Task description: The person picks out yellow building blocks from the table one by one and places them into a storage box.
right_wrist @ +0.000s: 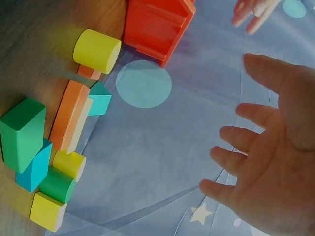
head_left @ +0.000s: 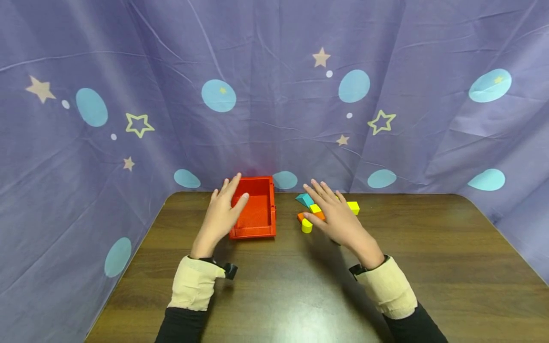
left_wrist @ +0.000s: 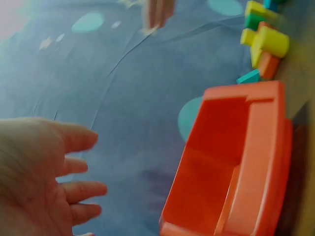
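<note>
Left hand (head_left: 219,216) and right hand (head_left: 340,220) hold nothing, fingers spread. The red box (head_left: 254,232), mid-frame, looks light and stiff; grab its sides. Blocks (head_left: 315,209), frame right of it, look hard; pinch them.

The box (head_left: 253,232) is red, the curtain (head_left: 279,119) star-patterned.

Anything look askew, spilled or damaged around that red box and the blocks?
Nothing stands out. The red box looks whole, and the blocks lie loosely bunched to its right on the table, with no visible damage. The backdrop is merely creased.
</note>
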Tool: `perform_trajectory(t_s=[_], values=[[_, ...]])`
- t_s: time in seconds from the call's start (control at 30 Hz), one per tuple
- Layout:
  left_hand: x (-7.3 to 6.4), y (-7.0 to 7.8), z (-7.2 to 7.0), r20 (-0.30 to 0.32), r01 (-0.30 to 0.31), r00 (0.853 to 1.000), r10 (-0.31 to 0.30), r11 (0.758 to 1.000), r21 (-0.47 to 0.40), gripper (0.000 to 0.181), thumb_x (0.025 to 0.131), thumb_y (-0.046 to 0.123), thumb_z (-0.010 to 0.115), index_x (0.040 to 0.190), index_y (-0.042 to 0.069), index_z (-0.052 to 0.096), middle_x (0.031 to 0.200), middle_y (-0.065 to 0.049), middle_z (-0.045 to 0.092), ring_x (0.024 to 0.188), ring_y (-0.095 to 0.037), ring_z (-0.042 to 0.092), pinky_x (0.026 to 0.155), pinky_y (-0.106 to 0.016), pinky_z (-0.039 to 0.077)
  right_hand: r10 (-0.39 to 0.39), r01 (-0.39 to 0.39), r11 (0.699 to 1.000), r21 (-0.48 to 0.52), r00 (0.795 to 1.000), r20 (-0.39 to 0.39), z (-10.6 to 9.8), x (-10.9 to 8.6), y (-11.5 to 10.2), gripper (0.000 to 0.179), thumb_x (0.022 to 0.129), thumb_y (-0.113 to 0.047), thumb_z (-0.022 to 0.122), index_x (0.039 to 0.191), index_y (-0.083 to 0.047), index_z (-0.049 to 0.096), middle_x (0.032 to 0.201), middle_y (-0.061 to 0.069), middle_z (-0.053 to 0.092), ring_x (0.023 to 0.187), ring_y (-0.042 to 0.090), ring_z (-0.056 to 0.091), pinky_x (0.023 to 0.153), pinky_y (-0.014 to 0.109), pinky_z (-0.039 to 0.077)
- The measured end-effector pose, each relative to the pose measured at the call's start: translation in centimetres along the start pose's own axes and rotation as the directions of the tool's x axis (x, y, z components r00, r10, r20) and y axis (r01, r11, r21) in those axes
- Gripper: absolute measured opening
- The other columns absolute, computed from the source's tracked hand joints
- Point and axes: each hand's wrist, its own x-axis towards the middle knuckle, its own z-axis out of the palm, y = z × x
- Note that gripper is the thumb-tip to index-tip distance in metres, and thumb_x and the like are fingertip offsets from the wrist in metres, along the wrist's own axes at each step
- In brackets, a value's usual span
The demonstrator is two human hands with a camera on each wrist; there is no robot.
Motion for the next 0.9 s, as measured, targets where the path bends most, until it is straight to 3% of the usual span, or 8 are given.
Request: perform_trajectory(t_s=[0.1,0.23,0.33,0.47,0.67,0.9], values=[[0.1,-1.4,-1.0,-0.035,0.082,0.996,-0.086,0.992,-0.099,0.06,0.106,0.026,0.052,0.16,0.008,0.032,0.159,-0.018,0.042,0.15,-0.038,0.035,0.127,-0.056,0.019,-0.013,0.013,1.0,0.004,1.0,0.012,0.0,0.0,0.0,0.072,0.097,-0.031,0.071,0.159,-0.018,0.036,0.167,0.011,0.03,0.154,0.035,0.028,0.119,0.06,0.035],[0.0,-2.8,-1.6,-0.051,0.163,0.983,-0.178,0.963,-0.215,0.056,0.105,0.018,0.054,0.157,0.005,0.038,0.148,-0.023,0.053,0.139,-0.039,0.051,0.12,-0.051,0.038,-0.025,0.025,1.0,0.012,0.999,0.025,0.4,0.1,0.0,0.066,0.093,-0.021,0.076,0.153,-0.016,0.048,0.161,0.013,0.04,0.144,0.037,0.046,0.095,0.05,0.058],[0.1,-3.4,-1.5,-0.036,0.21,0.973,-0.226,0.943,-0.26,0.054,0.104,0.016,0.055,0.155,0.002,0.04,0.143,-0.025,0.057,0.132,-0.039,0.057,0.115,-0.048,0.044,-0.031,0.031,0.999,0.008,0.999,0.025,0.8,0.1,-0.1,0.064,0.091,-0.016,0.078,0.15,-0.015,0.052,0.157,0.015,0.046,0.128,0.037,0.061,0.077,0.042,0.06],[0.2,-3.9,-1.1,-0.018,0.263,0.96,-0.278,0.926,-0.27,0.055,0.104,0.018,0.056,0.154,0.001,0.041,0.139,-0.024,0.061,0.128,-0.037,0.061,0.112,-0.047,0.048,-0.026,0.026,1.0,0.005,0.999,0.026,1.2,0.2,-0.1,0.065,0.088,-0.012,0.081,0.148,-0.014,0.055,0.153,0.016,0.05,0.112,0.034,0.069,0.068,0.035,0.057],[0.3,-4.6,-0.4,-0.025,0.304,0.948,-0.318,0.922,-0.239,0.051,0.103,0.018,0.058,0.148,-0.003,0.048,0.13,-0.023,0.067,0.122,-0.038,0.064,0.108,-0.048,0.051,-0.028,0.029,0.999,-0.023,0.998,0.059,1.8,0.4,-0.1,0.059,0.086,-0.012,0.082,0.142,-0.012,0.061,0.149,0.014,0.056,0.111,0.033,0.07,0.065,0.032,0.057],[0.5,-4.8,0.3,-0.027,0.313,0.945,-0.326,0.925,-0.215,0.043,0.101,0.017,0.061,0.138,-0.005,0.059,0.123,-0.025,0.07,0.118,-0.039,0.066,0.105,-0.05,0.052,-0.036,0.038,0.999,-0.025,0.998,0.054,1.9,0.6,-0.2,0.053,0.087,-0.01,0.081,0.137,-0.011,0.064,0.141,0.014,0.063,0.113,0.032,0.069,0.079,0.041,0.061]])
